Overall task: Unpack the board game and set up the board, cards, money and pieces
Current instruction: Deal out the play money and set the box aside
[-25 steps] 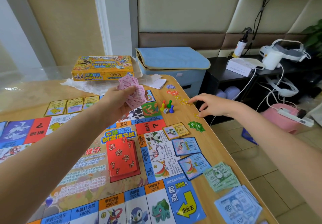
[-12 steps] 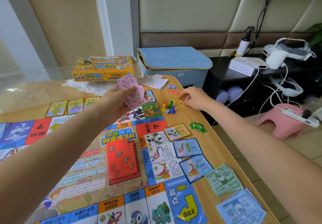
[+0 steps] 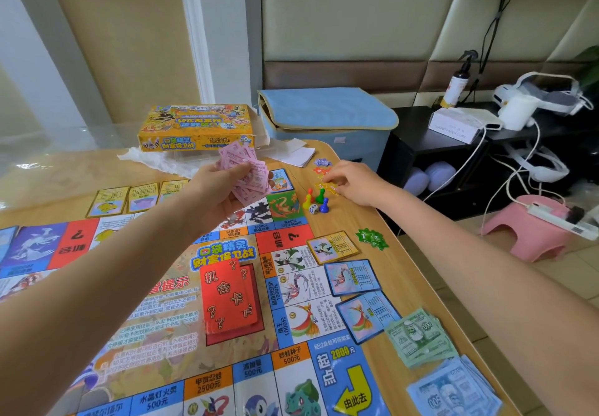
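Currently the board (image 3: 168,312) lies unfolded on the counter (image 3: 363,221), with the red chance-card stack (image 3: 228,299) seated on its centre field. Property cards are laid just beside the board's right edge (image 3: 351,276) and its far edge (image 3: 108,200). Green banknotes (image 3: 418,336) and blue banknotes (image 3: 453,393) sit in two piles on the near right of the counter.

The left hand (image 3: 214,193) holds a sheaf of pink banknotes (image 3: 248,172) above the board's far corner; its grip is closed round them. The right hand (image 3: 355,182) rests at the far right edge of the counter, fingers curled down onto a yellow star token (image 3: 329,187). The grip appears to be a pinch on that token, though the fingertips partly hide it.

Change: one second ago the right hand reached, fingers spread, past the tokens near the counter's edge; it has since drawn in and settled on the yellow star token. The left hand has not released the pink notes.

Four pawns (image 3: 316,198) and a die (image 3: 313,209) stand just beside that hand. Red (image 3: 321,169) and purple (image 3: 322,162) star tokens lie beyond it; a green one (image 3: 372,238) lies well nearer.

Judgement: token sorting is in hand; the pink notes are not yet placed. The game box (image 3: 194,127) stands at the far side.
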Motion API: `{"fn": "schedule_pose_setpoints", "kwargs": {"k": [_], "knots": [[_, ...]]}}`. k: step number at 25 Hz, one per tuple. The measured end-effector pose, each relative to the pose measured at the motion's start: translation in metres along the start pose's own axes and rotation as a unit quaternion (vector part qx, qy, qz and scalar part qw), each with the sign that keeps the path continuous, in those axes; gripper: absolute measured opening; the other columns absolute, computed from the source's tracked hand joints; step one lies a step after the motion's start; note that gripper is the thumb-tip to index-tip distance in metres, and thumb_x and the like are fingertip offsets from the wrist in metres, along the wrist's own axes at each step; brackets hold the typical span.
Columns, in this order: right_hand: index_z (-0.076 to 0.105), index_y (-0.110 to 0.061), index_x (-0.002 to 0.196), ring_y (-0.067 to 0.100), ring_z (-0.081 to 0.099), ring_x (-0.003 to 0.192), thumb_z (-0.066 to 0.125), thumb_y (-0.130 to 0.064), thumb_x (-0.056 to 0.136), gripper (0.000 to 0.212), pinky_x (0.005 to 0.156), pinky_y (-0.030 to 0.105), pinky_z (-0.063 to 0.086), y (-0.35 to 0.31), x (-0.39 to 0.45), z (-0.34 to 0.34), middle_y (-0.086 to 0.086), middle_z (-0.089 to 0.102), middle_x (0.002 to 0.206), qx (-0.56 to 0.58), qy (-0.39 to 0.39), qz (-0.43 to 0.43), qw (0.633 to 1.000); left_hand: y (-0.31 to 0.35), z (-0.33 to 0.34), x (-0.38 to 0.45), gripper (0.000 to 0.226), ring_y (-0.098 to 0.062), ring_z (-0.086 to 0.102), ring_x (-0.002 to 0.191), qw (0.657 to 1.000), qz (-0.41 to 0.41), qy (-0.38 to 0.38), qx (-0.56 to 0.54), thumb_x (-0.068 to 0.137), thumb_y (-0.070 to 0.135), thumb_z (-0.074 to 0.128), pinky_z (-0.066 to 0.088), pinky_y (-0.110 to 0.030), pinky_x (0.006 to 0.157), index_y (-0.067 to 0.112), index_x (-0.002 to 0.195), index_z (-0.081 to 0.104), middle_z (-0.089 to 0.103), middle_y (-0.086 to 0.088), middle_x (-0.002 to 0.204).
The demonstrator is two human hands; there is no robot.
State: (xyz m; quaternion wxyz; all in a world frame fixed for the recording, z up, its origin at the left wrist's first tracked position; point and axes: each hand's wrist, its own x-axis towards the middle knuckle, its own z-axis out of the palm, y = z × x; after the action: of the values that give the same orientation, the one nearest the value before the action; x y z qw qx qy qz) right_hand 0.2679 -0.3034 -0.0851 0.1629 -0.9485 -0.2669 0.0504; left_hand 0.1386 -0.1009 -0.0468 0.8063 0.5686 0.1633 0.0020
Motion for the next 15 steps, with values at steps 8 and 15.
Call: {"fn": "schedule_pose_setpoints", "kwargs": {"k": [8,15], "knots": [[0.062,-0.011,0.120,0.019,0.052,0.116,0.048,0.003,0.092,0.034,0.083,0.018,0.039,-0.020,0.017,0.003,0.004,0.052,0.131,0.067,0.019,-0.037,0.997,-0.003,-0.001,0.006,0.029,-0.013,0.070,0.059,1.000,-0.005,0.006,0.002,0.097,0.009,0.045,0.058,-0.024,0.056,0.001,0.125,0.048,0.066,-0.012,0.090],[0.061,-0.011,0.122,0.025,0.048,0.117,0.042,0.001,0.095,0.035,0.098,0.030,0.039,0.002,0.030,0.001,0.011,0.053,0.124,-0.013,0.044,-0.009,0.999,-0.004,0.001,0.010,0.035,-0.014,0.069,0.064,1.000,-0.007,0.007,0.004,0.097,0.010,0.045,0.058,-0.023,0.056,0.001,0.131,0.045,0.065,-0.012,0.092]]}}
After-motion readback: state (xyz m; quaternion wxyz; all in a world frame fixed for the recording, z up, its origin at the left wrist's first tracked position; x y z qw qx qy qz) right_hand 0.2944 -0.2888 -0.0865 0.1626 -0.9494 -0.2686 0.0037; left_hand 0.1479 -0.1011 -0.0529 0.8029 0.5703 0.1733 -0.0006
